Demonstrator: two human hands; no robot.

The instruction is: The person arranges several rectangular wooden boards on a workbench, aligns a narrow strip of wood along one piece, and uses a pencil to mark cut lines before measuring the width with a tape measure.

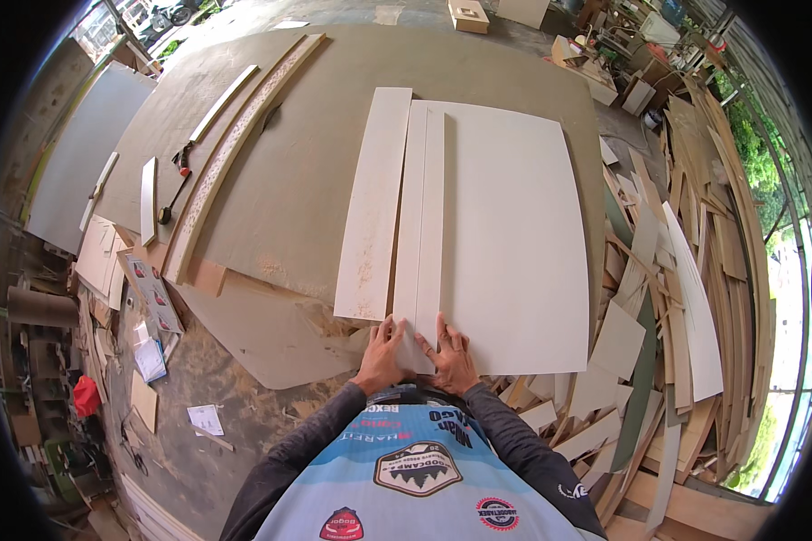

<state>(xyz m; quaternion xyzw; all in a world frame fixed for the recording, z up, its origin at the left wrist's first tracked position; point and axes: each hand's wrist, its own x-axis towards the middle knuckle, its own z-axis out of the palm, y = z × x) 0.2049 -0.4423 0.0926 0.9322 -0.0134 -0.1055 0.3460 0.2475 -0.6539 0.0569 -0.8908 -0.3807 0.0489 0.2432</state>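
Pale cream laminate, a narrow long strip [421, 216], lies flat under both hands at its near end. Left hand [383, 353]: fingers spread, palm down, pressing on the strip's near left corner; nothing enclosed in the grip, flat contact only. Right hand [451, 353]: same posture, fingers splayed, resting across the strip's right edge and onto the large pale rectangular sheet [514, 243] beneath it. The strip runs away from the person, lying along the left margin of that sheet. Just beside it on the left, a second cream strip, wider and dusted with sawdust [373, 207], angled slightly outward and apart from the hands at its near end. All three rest on a broad brown fibreboard tabletop [316, 171], whose near edge overhangs further brown board layers. Farther left on the tabletop: a long speckled-edged board strip [235, 149] lying diagonally, a thin pale slat [224, 101] alongside it, and a short white offcut [148, 200] next to a dark-handled hand tool [175, 194]. To the right, a dense heap of timber and board offcuts [677, 298] on the floor. To the left, on the dusty floor [235, 415], scattered papers and a red object [86, 395].
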